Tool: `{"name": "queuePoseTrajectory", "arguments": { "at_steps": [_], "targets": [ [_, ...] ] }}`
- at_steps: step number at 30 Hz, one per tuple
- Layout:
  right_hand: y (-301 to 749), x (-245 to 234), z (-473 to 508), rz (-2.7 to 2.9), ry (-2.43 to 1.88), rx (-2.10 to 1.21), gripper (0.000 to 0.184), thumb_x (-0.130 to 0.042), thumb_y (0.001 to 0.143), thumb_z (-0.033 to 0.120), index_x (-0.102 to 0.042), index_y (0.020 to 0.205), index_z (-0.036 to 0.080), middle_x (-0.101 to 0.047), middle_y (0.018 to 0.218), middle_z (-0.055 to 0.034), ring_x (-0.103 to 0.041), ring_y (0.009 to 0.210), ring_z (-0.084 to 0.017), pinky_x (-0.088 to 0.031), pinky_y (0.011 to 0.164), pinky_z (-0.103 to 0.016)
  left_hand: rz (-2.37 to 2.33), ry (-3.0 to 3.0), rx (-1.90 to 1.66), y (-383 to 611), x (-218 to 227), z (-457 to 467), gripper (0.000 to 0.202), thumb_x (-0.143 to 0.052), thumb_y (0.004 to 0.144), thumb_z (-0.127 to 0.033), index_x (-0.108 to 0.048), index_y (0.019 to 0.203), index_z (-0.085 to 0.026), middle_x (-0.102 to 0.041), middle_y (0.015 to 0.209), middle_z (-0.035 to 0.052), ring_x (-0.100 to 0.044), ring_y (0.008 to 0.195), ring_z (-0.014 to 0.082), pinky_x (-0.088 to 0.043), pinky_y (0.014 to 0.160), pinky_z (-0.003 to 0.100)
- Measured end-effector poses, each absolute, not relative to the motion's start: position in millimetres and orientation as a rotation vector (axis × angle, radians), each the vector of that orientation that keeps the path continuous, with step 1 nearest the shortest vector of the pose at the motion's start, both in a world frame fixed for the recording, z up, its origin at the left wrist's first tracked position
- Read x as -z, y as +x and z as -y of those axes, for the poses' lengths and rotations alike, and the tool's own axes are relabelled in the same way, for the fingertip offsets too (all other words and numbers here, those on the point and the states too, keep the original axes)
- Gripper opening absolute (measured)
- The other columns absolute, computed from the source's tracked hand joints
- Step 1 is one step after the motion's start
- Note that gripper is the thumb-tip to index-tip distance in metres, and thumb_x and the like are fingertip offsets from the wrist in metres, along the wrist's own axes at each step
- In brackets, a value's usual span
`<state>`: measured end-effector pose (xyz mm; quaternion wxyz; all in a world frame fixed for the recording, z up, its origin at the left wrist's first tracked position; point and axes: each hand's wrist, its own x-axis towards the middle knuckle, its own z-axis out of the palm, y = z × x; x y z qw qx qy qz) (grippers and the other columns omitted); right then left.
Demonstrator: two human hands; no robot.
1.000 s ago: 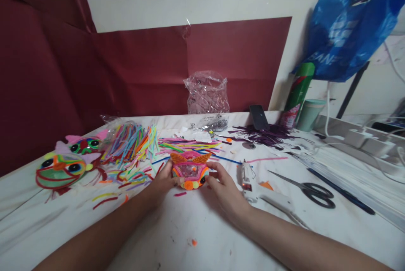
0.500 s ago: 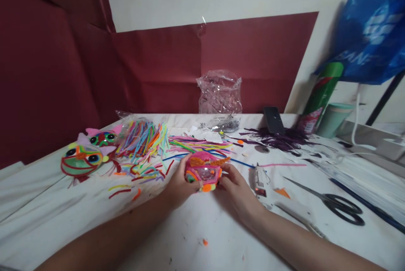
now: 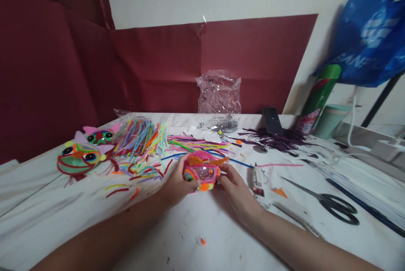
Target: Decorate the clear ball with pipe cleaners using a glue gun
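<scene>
- Pink craft figure, topped with orange ridged strips, was held between both hands, left of the glue gun
- Left hand curled round its left side, thumb on the near face; right hand seemed to have finger and thumb closed on its right edge
- Squeezing too hard might have popped the strips loose, had they been weakly fixed
- One small red light showed on the glue gun, so its tip was perhaps hot; with the right forearm near its handle, a careless shift could have knocked it or led to a burn
- Scissors lay right of the glue gun, points toward it; reaching over without looking might have meant a nick
- Clear plastic bag, beyond the glue gun and to its left, carried dark print that looked reversed, perhaps "8K"; the smaller line was unreadable
- Pink packet, beyond the glue gun to the right, had a label too small to read
- Blue bag, well right of the glue gun and higher, showed pale letters "ANF", the character before them unclear, below a white emblem
</scene>
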<state>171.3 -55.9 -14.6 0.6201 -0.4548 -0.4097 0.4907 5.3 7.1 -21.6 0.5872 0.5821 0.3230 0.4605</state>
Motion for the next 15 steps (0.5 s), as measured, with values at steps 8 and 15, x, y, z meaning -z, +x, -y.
{"name": "queuePoseTrajectory", "arguments": {
  "at_steps": [8, 15],
  "targets": [
    [171.1, 13.6, 56.7, 0.939, -1.026, -1.152, 0.029, -0.057, 0.069, 0.024, -0.057, 0.098, 0.021, -0.071, 0.093, -0.0025, -0.064, 0.081, -0.019, -0.047, 0.076, -0.032, -0.754, 1.389, -1.068, 4.6, 23.3, -8.4, 0.092, -0.079, 0.053, -0.009, -0.043, 0.137, -0.022, -0.064, 0.122, 0.0111, -0.062, 0.11, 0.0289, -0.05, 0.09, 0.037],
    [171.3, 16.5, 55.0, 0.926, -1.055, -1.143, 0.033, -0.058, 0.065, 0.026, -0.057, 0.097, 0.022, -0.071, 0.093, -0.002, -0.062, 0.079, -0.019, -0.046, 0.076, -0.033, -0.741, 1.368, -1.071, 4.4, 24.1, -10.6, 0.091, -0.08, 0.052, -0.01, -0.045, 0.135, -0.022, -0.066, 0.117, 0.0102, -0.063, 0.107, 0.0275, -0.051, 0.089, 0.036]
  ]
}}
